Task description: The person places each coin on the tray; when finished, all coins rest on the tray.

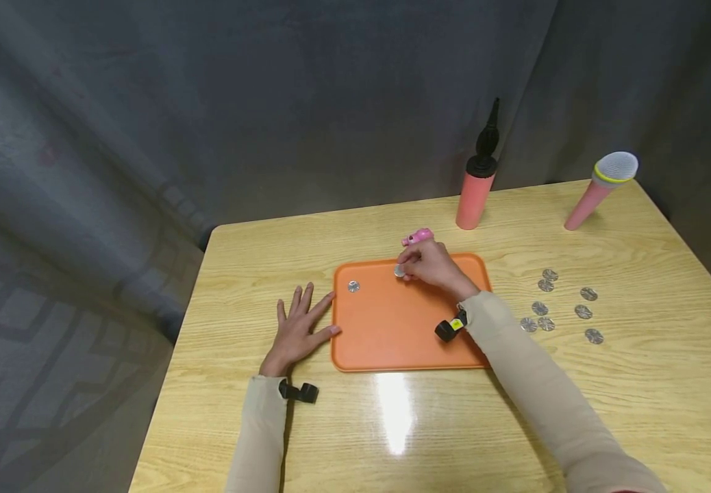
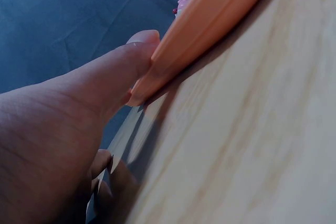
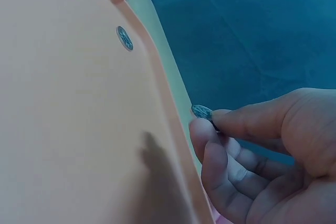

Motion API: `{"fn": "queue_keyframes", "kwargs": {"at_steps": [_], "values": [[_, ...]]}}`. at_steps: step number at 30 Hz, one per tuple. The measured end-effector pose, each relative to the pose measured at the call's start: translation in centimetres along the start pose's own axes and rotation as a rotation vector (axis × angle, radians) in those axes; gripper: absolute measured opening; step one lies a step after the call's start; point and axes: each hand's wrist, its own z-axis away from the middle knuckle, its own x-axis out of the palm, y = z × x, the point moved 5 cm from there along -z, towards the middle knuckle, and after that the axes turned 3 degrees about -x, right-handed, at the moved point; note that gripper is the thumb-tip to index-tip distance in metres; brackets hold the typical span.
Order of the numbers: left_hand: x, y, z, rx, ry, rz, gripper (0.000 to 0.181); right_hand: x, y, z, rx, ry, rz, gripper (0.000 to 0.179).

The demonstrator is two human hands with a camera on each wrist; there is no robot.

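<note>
Between thumb and fingertips, my right hand pinches a silver coin above the far side of the orange tray. Another coin lies flat inside the tray near its far left corner, also visible in the right wrist view. My left hand rests on the table with fingers spread. Its thumb touches the tray's left rim, and the index fingertip is at that rim too. A small pink toy sits just behind the tray, partly hidden by the right hand.
Several loose coins lie on the wooden table right of the tray. A pink hand pump with a black nozzle stands at the back. A pink toy microphone stands at the back right. Dark curtain hangs behind the table.
</note>
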Motion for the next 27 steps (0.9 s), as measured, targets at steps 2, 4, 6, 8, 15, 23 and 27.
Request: {"fn": "queue_keyframes", "kwargs": {"at_steps": [2, 4, 6, 8, 15, 23, 27], "values": [[0.0, 0.0, 0.0, 0.0, 0.0, 0.0, 0.072, 0.3, -0.2, -0.1, -0.002, -0.01, -0.01, 0.012], [0.0, 0.0, 0.0, 0.0, -0.001, 0.0, 0.072, 0.7, -0.2, -0.2, 0.005, -0.021, -0.025, 0.013], [0.0, 0.0, 0.0, -0.001, -0.002, -0.002, 0.071, 1.0, -0.2, -0.3, 0.015, -0.033, -0.039, 0.013], [0.0, -0.1, 0.0, -0.001, -0.003, -0.005, 0.071, 1.5, -0.1, -0.4, 0.022, -0.046, -0.047, 0.013], [0.1, -0.2, 0.0, -0.004, -0.002, -0.008, 0.072, 3.4, -0.1, -1.1, 0.029, -0.104, -0.087, 0.012], [0.1, -0.2, -0.2, -0.011, -0.012, -0.01, 0.071, 4.8, -0.4, -1.6, 0.037, -0.147, -0.081, 0.013], [0.1, -0.2, -0.2, -0.011, -0.012, -0.012, 0.071, 5.3, -0.3, -1.7, 0.023, -0.157, -0.049, 0.013]]}}
